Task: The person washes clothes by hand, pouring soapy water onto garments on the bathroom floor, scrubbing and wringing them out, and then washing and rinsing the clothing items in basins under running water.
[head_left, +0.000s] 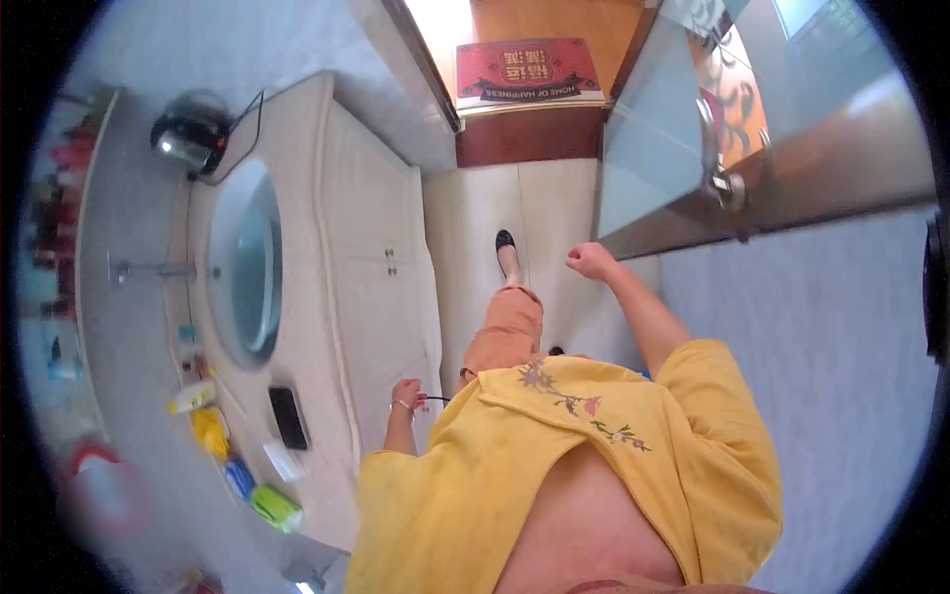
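Head view: a trip was judged the main risk, since the black shoe (pixel 506 241) was pointed toward the raised dark-red step (pixel 529 137), where a toe could be caught on the edge or on the "HOME OF HAPPINESS" doormat (pixel 529 72) laid above it. The right forearm (pixel 645 309) could be knocked against the metal door handle (pixel 729 190) if the glass door (pixel 648 163) were swung inward. The thin black cord or rod (pixel 437 398) could be snagged on the cabinet knobs (pixel 391 270) if trailed too close to them. That thin piece was seen right at the fingers of the left hand (pixel 407 393), stretched toward the yellow top (pixel 445 475), by which its far end was hidden. The left hand's fingers appeared curled, though whether they were clamped on it could not be told. The right hand (pixel 592 261), well apart from both, was loosely closed, with nothing visible in it.
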The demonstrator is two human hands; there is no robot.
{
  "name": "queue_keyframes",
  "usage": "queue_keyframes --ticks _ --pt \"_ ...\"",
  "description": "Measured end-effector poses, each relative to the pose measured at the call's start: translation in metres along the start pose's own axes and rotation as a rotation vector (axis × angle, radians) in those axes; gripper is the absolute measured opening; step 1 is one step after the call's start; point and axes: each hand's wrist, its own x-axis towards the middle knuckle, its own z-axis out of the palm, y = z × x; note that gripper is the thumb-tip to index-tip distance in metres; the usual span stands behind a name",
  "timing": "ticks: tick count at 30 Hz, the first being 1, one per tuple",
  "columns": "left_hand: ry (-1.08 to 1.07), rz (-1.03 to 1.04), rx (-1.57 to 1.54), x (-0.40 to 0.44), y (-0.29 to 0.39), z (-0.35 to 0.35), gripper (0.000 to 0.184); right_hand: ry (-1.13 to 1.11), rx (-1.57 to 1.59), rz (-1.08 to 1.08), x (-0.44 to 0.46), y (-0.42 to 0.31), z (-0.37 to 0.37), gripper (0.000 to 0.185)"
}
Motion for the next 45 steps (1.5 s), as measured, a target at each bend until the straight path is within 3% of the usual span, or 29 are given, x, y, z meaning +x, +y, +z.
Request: queue_keyframes --ticks 2,4,8,10,14,18,20,21,22,23,25,26,28,30,32,36,40,45 --pt "0.034 0.005 -0.016 0.011 0.04 0.005 0.025 -0.004 0.031 0.023 0.032 -0.007 -0.018 0.027" --pt "0.016 -0.021 -0.047 0.017 0.09 0.001 0.026 -0.198 -0.057 0.159 0.056 -0.011 -0.042 0.034" --pt "0.031 0.095 -0.17 0.036 0.195 0.01 0.025 0.003 0.117 0.175 0.108 -0.019 -0.072 0.029" --pt "0.029 0.149 -0.218 0.045 0.233 0.01 0.024 0.066 0.43 0.203 0.123 -0.053 -0.103 0.031" --pt "-0.041 0.163 -0.126 0.063 0.281 0.033 0.023 -0.067 0.988 0.005 0.141 -0.12 -0.175 0.029" --pt "-0.086 0.174 -0.123 0.07 0.336 0.058 0.02 -0.104 1.178 -0.518 0.126 -0.197 -0.273 0.03" --pt "-0.085 0.205 -0.027 0.077 0.37 0.07 0.02 -0.142 1.216 -1.023 0.112 -0.225 -0.318 0.03" --pt "-0.081 0.228 0.039 0.078 0.394 0.079 0.019 -0.133 1.212 -1.068 0.095 -0.237 -0.342 0.028" --pt "-0.076 0.251 0.104 0.08 0.412 0.088 0.019 0.016 1.204 -1.142 0.074 -0.248 -0.35 0.02" --pt "-0.073 0.25 0.111 0.092 0.432 0.099 0.019 -0.158 1.07 -1.465 0.092 -0.247 -0.373 0.015" --pt "-0.158 0.348 0.113 0.121 0.478 0.127 0.016 -0.264 1.024 -1.679 0.106 -0.247 -0.404 0.014" --pt "-0.155 0.354 0.113 0.133 0.504 0.143 0.016 -0.263 1.021 -1.685 0.115 -0.25 -0.421 0.014" --pt "-0.164 0.491 0.169 0.145 0.565 0.178 0.016 0.014 1.037 -1.704 0.137 -0.255 -0.457 0.028" --pt "-0.123 0.563 0.177 0.149 0.626 0.213 0.017 0.015 1.074 -1.702 0.171 -0.242 -0.486 0.026" --pt "-0.061 0.486 0.22 0.149 0.684 0.242 0.017 0.002 1.105 -1.704 0.212 -0.23 -0.535 0.024" --pt "-0.14 0.533 0.179 0.131 0.784 0.271 0.017 -0.078 1.083 -1.82 0.287 -0.232 -0.617 0.024" --pt "-0.057 0.561 0.008 0.117 0.833 0.275 0.017 -0.242 1.153 -1.867 0.352 -0.235 -0.653 0.024" --pt "0.074 0.549 0.132 0.15 0.852 0.264 0.019 -0.404 1.269 -1.863 0.428 -0.263 -0.68 0.023"
